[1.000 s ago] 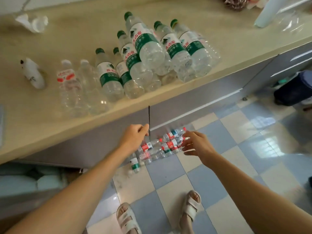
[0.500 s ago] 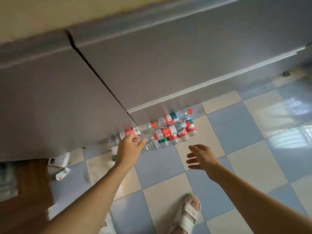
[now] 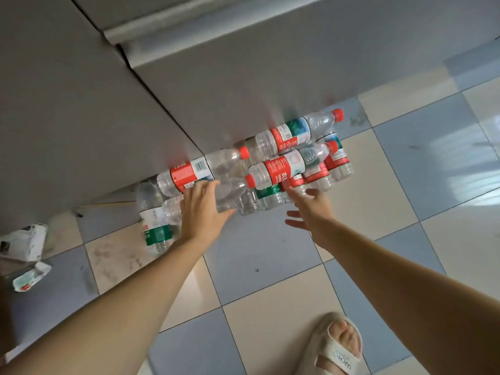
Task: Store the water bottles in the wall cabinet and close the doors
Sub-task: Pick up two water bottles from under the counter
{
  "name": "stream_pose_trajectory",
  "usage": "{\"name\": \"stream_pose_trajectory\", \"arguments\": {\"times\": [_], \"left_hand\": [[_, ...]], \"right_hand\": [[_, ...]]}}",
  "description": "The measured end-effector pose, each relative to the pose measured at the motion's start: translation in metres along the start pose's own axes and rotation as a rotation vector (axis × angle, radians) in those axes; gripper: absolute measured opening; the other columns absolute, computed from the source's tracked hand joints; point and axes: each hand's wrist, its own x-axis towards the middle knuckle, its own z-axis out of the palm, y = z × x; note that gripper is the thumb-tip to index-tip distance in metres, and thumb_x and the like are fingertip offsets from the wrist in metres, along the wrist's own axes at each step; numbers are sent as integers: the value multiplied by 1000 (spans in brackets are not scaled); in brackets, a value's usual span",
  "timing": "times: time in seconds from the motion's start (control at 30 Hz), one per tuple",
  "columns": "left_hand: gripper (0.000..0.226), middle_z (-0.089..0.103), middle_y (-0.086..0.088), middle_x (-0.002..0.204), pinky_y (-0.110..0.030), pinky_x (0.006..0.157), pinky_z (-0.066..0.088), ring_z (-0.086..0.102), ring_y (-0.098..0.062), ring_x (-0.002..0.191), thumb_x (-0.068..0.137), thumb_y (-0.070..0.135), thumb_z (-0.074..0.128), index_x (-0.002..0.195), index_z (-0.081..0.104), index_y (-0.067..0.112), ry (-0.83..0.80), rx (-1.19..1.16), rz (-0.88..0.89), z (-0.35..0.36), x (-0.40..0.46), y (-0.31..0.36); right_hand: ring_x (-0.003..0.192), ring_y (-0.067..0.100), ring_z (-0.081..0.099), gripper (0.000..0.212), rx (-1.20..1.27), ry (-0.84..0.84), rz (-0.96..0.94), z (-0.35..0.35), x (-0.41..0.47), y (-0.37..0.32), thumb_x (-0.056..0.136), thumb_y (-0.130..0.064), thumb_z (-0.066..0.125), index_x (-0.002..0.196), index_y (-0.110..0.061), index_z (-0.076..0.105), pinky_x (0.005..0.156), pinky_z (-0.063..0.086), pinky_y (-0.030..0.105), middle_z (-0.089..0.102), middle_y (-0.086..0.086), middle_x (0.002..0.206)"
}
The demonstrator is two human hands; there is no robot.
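**Inspector A:** State of the left grip?

**Inspector B:** The left hand lies over a clear bottle on its side in the heap, fingers curved onto it. Whether they have clenched round it, I cannot tell (the palm hides the contact).

**Inspector A:** And the right?

**Inspector B:** The right hand is released, fingers spread, its fingertips at the near edge of the pile, beside a red-labelled bottle. It grasps nothing.

**Inspector A:** Location of the bottles?

**Inspector B:** All on the floor, a chequered tile, stacked lying down against the foot of the grey cabinet doors. One green-labelled bottle lies at the left end, partly under the left forearm.

**Inspector A:** Surroundings?

**Inspector B:** Crumpled packaging on the floor far left; one sandalled foot at the lower edge.
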Motion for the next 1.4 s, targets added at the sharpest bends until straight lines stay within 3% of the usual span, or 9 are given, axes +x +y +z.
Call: {"name": "stream_pose_trajectory", "arguments": {"times": [0.2, 0.43, 0.57, 0.77, 0.9, 1.1, 1.2, 1.3, 1.4], "left_hand": [[80, 52, -9, 131, -43, 96, 37, 45, -32, 117, 69, 33, 92, 137, 54, 14, 127, 312, 175, 24, 17, -21], [61, 47, -9, 138, -40, 99, 40, 46, -32, 118, 89, 12, 72, 143, 45, 17, 141, 445, 208, 23, 17, -21], [57, 45, -6, 140, -39, 100, 39, 45, -30, 119, 93, 13, 67, 144, 43, 19, 127, 435, 209, 22, 20, -23], [65, 51, -12, 133, -44, 97, 43, 47, -35, 116, 80, 16, 82, 138, 53, 11, 119, 241, 242, 7, 17, -31], [69, 55, -13, 133, -47, 98, 46, 45, -32, 120, 78, 18, 85, 138, 51, 8, 114, 52, 232, -9, 9, -33], [74, 54, -1, 128, -33, 94, 44, 47, -20, 119, 73, 30, 89, 133, 46, 19, 113, -291, 133, -22, -16, -5], [72, 54, 9, 120, -16, 86, 42, 51, -10, 108, 67, 31, 92, 125, 48, 28, 128, -416, 98, -16, -28, 19], [68, 58, -1, 118, -26, 91, 47, 57, -17, 108, 68, 25, 92, 123, 54, 19, 67, -474, 117, 2, -39, 36], [61, 58, 0, 113, -25, 86, 45, 58, -20, 103, 69, 15, 90, 116, 52, 28, 96, -476, 194, 30, -49, 43]], "right_hand": [[84, 26, 74, 27, 127, 81, -25, 10, 41, -24, 91, -45, 71, 106, -29, 55, 52, 60, 32, 70, 2, 101], [77, 24, 78, 43, 232, 121, 49, 24, 55, -38, 88, -49, 73, 112, -19, 55, 50, 59, 31, 73, 8, 98], [77, 25, 78, 49, 318, 147, 110, 41, 62, -46, 83, -40, 82, 116, -15, 55, 51, 61, 36, 75, 10, 99], [73, 28, 77, 38, 347, 190, 126, 41, 61, -48, 83, -28, 83, 94, -14, 49, 46, 58, 39, 72, 13, 93], [65, 23, 77, 39, 383, 190, 94, 27, 38, -33, 85, -27, 81, 107, -16, 50, 50, 60, 38, 72, 10, 90], [95, 23, 74, 51, 269, 133, -83, -8, -6, -11, 86, -15, 80, 126, -19, 49, 78, 63, 48, 68, 6, 113], [105, 24, 69, 56, 153, 127, -183, -21, -20, 4, 78, -3, 81, 125, -18, 53, 95, 56, 51, 68, 4, 115], [111, 22, 63, 69, 59, 160, -261, -26, -23, 25, 70, 2, 83, 127, -20, 51, 100, 53, 47, 64, 3, 120], [106, 16, 63, 74, -19, 203, -343, -24, -15, 50, 64, 0, 88, 122, -29, 53, 94, 55, 41, 64, 1, 120]]}}
